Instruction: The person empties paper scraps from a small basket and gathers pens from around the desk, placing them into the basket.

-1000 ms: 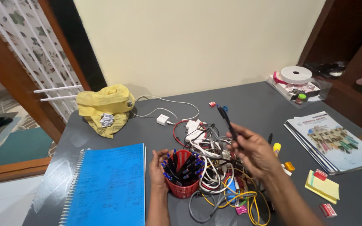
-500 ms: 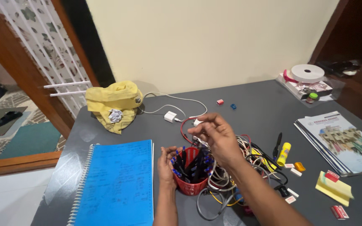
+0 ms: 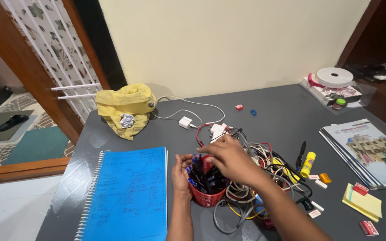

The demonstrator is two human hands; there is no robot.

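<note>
— Hands?

— I see the left hand (image 3: 182,174) cupping the side of the red pen cup (image 3: 207,193); the right hand (image 3: 231,158) hovers over its rim, fingers bent — whether it pinches a pen I cannot tell.

— Handling?

— Light, tippy; grip low. Cable tangle (image 3: 264,165) right of the cup, blue notebook (image 3: 128,192) left.

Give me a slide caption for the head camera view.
Both hands, left hand and right hand, at a red pen cup beside tangled cables and a blue notebook.
</note>
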